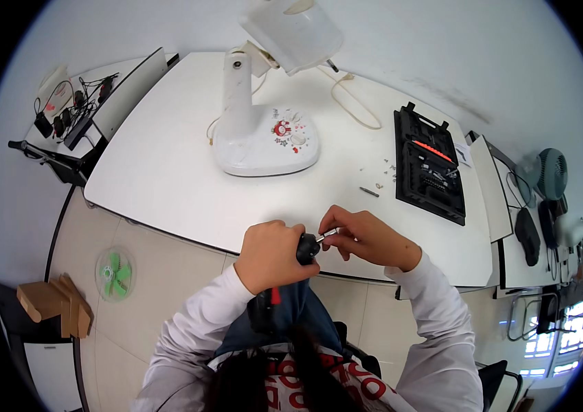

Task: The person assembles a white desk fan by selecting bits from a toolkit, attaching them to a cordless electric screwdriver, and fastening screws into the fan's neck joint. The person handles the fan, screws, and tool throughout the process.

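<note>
My left hand (269, 254) is wrapped round a black cordless screwdriver (307, 250) with a red part low on its grip. Its nose points to the right, over the table's front edge. At that nose, my right hand (368, 237) pinches a small silver bit (328, 235) between thumb and fingers. Whether the bit sits fully in the chuck cannot be made out. A dark bit (369, 191) lies on the table beyond my right hand, near several small screws (387, 169). Farther back stands a white fan body (238, 147) with a flower-patterned base and a tilted motor housing.
An open black tool case (405, 175) lies at the right of the white table (167, 165). A pale cord (356, 106) runs behind the fan. On the floor at left are a green fan blade (116, 273) and cardboard (58, 305). Another fan (552, 174) stands far right.
</note>
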Demonstrator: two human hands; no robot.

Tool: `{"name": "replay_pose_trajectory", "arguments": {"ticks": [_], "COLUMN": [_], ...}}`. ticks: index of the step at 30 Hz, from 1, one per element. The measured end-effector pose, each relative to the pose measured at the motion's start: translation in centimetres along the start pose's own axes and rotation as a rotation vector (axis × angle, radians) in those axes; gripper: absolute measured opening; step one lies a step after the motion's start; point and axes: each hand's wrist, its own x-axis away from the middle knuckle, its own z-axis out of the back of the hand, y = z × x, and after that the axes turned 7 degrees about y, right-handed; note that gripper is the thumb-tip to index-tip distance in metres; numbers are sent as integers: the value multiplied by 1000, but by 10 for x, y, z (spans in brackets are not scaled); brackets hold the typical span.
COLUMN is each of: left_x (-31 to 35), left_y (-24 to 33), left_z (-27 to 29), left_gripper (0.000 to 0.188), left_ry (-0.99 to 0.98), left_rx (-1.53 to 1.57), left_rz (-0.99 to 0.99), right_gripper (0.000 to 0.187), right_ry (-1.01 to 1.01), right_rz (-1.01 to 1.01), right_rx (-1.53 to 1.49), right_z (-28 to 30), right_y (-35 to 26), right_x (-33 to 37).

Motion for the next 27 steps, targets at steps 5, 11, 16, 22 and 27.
{"name": "replay_pose_trajectory", "arguments": {"ticks": [5,11,16,22,27], "left_x": [-23,-84,-107,-113,-114], "left_y": [-16,-25,-36,-45,-40], "left_z": [-7,-19,-35,-51,-50], "left_gripper": [37,35,36,37,40], "left_ry": [-18,-61,-121,-113,-148], "left_rx": [-65,-79,-78,-63,-105], "left_rz": [-79,-48,-48,-55,-81], "right_gripper": [10,14,16,17,12], "right_ry": [61,370,414,410,352], "right_rz": [-15,-44,-72,-115,-37], "right_rx": [-194,-427,-495,-660,-606], "right_z": [-6,1,1,8,7], "right_y": [32,74,106,114,125], "right_x": [-11,-39,-53,-51,-51]}}
